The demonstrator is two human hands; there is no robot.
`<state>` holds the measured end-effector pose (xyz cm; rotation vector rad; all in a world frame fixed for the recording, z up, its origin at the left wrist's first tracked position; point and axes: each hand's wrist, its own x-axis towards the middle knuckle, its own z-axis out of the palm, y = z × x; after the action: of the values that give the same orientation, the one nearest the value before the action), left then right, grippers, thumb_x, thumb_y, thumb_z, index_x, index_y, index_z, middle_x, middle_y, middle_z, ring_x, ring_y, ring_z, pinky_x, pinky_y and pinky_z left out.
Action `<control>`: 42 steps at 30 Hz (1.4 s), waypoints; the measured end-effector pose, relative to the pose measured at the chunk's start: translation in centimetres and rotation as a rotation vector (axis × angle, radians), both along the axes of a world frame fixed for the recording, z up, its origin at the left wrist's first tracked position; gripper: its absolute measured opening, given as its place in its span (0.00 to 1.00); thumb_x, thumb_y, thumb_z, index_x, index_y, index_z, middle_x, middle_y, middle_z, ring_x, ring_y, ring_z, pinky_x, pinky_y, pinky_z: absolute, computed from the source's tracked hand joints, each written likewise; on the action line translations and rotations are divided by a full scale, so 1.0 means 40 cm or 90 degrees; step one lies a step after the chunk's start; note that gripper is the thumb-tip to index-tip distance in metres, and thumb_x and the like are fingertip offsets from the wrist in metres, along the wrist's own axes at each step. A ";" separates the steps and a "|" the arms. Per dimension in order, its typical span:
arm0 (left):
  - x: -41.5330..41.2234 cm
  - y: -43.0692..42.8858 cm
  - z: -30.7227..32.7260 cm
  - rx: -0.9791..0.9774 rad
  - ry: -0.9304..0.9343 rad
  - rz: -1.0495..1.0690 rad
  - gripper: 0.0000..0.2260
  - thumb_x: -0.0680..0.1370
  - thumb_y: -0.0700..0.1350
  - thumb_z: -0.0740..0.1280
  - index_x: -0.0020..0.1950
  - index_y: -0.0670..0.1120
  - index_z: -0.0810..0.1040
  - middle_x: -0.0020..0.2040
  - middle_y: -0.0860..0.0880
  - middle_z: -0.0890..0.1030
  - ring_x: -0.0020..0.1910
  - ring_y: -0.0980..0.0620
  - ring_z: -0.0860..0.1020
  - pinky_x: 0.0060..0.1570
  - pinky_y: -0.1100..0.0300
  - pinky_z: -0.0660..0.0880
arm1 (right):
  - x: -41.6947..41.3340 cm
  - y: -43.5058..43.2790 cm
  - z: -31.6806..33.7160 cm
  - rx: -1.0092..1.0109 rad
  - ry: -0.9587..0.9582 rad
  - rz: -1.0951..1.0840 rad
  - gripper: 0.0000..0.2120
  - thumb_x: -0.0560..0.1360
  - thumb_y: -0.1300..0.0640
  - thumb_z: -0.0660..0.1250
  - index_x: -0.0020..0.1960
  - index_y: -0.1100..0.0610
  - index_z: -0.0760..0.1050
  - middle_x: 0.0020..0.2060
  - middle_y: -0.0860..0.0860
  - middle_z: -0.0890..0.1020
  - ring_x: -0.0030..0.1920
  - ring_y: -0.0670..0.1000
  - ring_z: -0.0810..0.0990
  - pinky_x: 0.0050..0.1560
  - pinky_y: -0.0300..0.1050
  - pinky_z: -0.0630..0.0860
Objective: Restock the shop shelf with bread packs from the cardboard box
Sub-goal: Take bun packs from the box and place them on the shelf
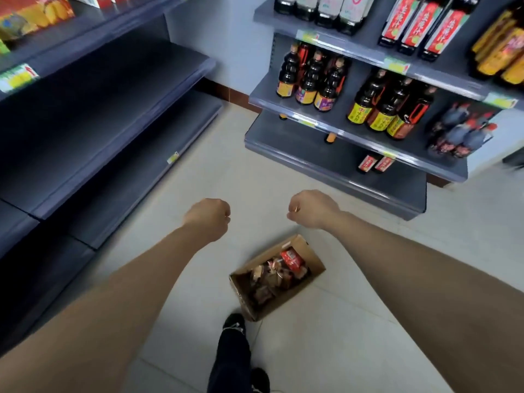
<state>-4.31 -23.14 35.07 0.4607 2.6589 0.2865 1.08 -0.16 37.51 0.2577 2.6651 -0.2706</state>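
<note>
Lying open on the pale tiled floor (pixel 354 336), the cardboard box (pixel 313 255) sits at an angle just ahead of the person's black shoe (pixel 234 321) in the head view. Its plain brown walls bear no print that shows. Inside lies a loose heap of bread packs (pixel 269 279) in clear crinkled wrap, their contents brown and tan. A red pack (pixel 292 258) with white lettering lies at the far end of the box; the letters are too blurred to read.

Both bare forearms reach forward above the box. The left hand (pixel 209 219) is curled into a fist and holds nothing. The right hand (pixel 312 209) is likewise curled, knuckles up, with nothing in it. The two hands are near each other but apart.

To the left stands a dark grey shop shelf (pixel 113 89) with bare boards. A green and yellow price tag (pixel 17 78) is on one edge and a smaller one (pixel 172 158) lower down, neither legible. Red and yellow packets (pixel 34 12) lie on its top board.

To the right, another grey shelf unit (pixel 334 165) carries dark sauce bottles (pixel 312 78) with yellow, purple and orange labels. Tall bottles with red labels (pixel 425 24) stand on the board above. Their print looks like Chinese characters but cannot be made out.
</note>
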 end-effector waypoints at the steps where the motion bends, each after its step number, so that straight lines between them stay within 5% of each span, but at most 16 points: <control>1: -0.008 0.031 -0.028 -0.006 -0.014 -0.010 0.11 0.80 0.46 0.61 0.60 0.49 0.78 0.60 0.48 0.78 0.58 0.45 0.77 0.53 0.53 0.76 | -0.002 0.026 -0.027 0.011 -0.019 -0.003 0.11 0.77 0.50 0.63 0.53 0.53 0.81 0.51 0.50 0.82 0.52 0.54 0.78 0.50 0.47 0.77; 10: -0.058 0.260 -0.305 -0.040 -0.122 -0.080 0.12 0.81 0.45 0.59 0.61 0.51 0.77 0.61 0.51 0.77 0.60 0.47 0.76 0.54 0.55 0.75 | -0.013 0.227 -0.282 -0.005 -0.125 -0.081 0.13 0.78 0.53 0.58 0.53 0.55 0.80 0.52 0.51 0.81 0.52 0.55 0.79 0.54 0.50 0.77; 16: -0.055 0.379 -0.479 -0.057 -0.188 -0.070 0.11 0.78 0.40 0.60 0.55 0.49 0.80 0.57 0.50 0.80 0.56 0.47 0.77 0.55 0.54 0.76 | -0.043 0.325 -0.448 -0.029 -0.173 -0.076 0.16 0.77 0.54 0.60 0.31 0.52 0.66 0.34 0.50 0.72 0.40 0.54 0.74 0.35 0.43 0.68; 20: -0.041 0.457 -0.612 -0.049 -0.228 -0.017 0.13 0.78 0.42 0.61 0.59 0.52 0.79 0.59 0.52 0.79 0.58 0.48 0.77 0.54 0.56 0.76 | -0.060 0.396 -0.570 -0.027 -0.192 -0.027 0.13 0.78 0.53 0.60 0.36 0.54 0.72 0.36 0.49 0.73 0.42 0.54 0.73 0.41 0.43 0.71; 23: -0.023 0.511 -0.723 -0.053 -0.241 0.011 0.14 0.79 0.41 0.61 0.61 0.51 0.79 0.60 0.51 0.79 0.58 0.48 0.77 0.55 0.56 0.76 | -0.068 0.441 -0.690 -0.033 -0.203 -0.023 0.19 0.77 0.54 0.61 0.30 0.50 0.58 0.29 0.48 0.66 0.38 0.54 0.70 0.32 0.41 0.63; 27: 0.014 0.564 -0.881 -0.040 -0.268 0.030 0.14 0.80 0.40 0.61 0.62 0.48 0.79 0.61 0.49 0.79 0.57 0.48 0.78 0.53 0.57 0.77 | -0.067 0.473 -0.856 -0.057 -0.244 -0.039 0.08 0.78 0.51 0.61 0.46 0.53 0.76 0.40 0.50 0.76 0.46 0.55 0.77 0.43 0.44 0.73; 31: 0.049 0.587 -1.087 -0.059 -0.276 0.011 0.13 0.81 0.42 0.59 0.61 0.47 0.79 0.59 0.48 0.81 0.51 0.49 0.81 0.50 0.59 0.79 | -0.039 0.479 -1.059 -0.085 -0.281 -0.059 0.15 0.78 0.46 0.63 0.57 0.54 0.78 0.52 0.51 0.82 0.52 0.55 0.80 0.52 0.47 0.77; 37: 0.097 0.600 -1.395 -0.054 -0.354 0.057 0.19 0.79 0.43 0.64 0.70 0.48 0.71 0.63 0.45 0.77 0.60 0.46 0.77 0.54 0.54 0.77 | 0.001 0.464 -1.375 -0.120 -0.314 -0.112 0.19 0.77 0.44 0.63 0.63 0.53 0.76 0.58 0.51 0.81 0.57 0.55 0.80 0.57 0.49 0.77; 42: 0.125 0.623 -1.595 -0.049 -0.339 -0.065 0.33 0.76 0.41 0.68 0.78 0.46 0.56 0.79 0.45 0.53 0.74 0.39 0.61 0.68 0.45 0.67 | 0.018 0.444 -1.565 -0.190 -0.322 -0.286 0.18 0.78 0.49 0.65 0.65 0.54 0.71 0.58 0.53 0.79 0.58 0.56 0.78 0.59 0.48 0.73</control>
<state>0.68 1.80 -28.72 0.4237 2.1128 0.2358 1.78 17.60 -25.10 0.7223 2.0130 -0.6416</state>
